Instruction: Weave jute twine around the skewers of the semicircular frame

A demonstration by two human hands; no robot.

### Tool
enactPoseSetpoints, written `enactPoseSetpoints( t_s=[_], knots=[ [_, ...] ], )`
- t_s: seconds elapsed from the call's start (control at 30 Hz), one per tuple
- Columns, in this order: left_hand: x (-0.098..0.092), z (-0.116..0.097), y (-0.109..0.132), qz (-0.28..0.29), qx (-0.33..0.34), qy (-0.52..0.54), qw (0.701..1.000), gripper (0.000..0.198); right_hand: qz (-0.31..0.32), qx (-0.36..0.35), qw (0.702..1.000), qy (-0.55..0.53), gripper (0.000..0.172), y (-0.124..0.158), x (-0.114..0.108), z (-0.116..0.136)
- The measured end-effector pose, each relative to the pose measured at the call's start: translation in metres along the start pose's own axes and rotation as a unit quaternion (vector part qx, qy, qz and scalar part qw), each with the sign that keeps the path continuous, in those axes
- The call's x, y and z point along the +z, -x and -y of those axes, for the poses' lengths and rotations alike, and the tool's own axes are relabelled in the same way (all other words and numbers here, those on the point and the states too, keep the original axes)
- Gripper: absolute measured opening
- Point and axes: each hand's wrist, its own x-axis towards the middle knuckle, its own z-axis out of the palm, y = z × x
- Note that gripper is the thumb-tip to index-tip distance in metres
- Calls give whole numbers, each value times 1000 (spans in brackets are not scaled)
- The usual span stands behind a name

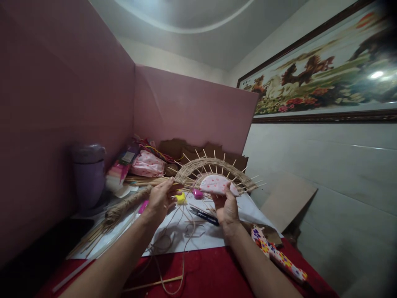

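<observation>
A half-round, fan-shaped twine weaving (214, 165) is held up over the table, with thin wooden sticks fanning out through its brown twine band. At its base sits a pale half-circle of fabric (214, 183) with pink-red spots. My right hand (228, 207) grips this fabric base, thumb on its front and fingers behind. At the weaving's left end, my left hand (161, 198) pinches the edge; its fingertips are partly hidden. Loose twine (184, 248) trails in loops below my hands onto the table.
Dark snips (204, 215) lie under the weaving, near a yellow item (180, 197) and a magenta item (197, 193). A twine roll (127, 205) and sticks lie left, beside a purple tumbler (89, 178). A flowered strip (279, 256) is at right; pink panels (192, 107) stand behind.
</observation>
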Motion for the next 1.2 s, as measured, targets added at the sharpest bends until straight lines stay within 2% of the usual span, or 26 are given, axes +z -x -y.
enactPoseSetpoints(
  t_s=[0.27, 0.73, 0.97, 1.2],
  knots=[
    [-3, 2, -3, -15, 9, 9, 1000, 14, 11, 6, 1000, 6, 39, 2, 0, -3],
    [-6, 3, -8, -5, 15, 24, 1000, 11, 3, 15, 1000, 14, 37, 6, 2, -3],
    [-9, 7, -9, 5, -8, 24, 1000, 22, 43, 19, 998, 33, 40, 13, 2, -8],
    [-10, 9, -11, 7, -18, 9, 1000, 24, 63, 16, 997, 35, 43, 16, 3, -10]
  ],
)
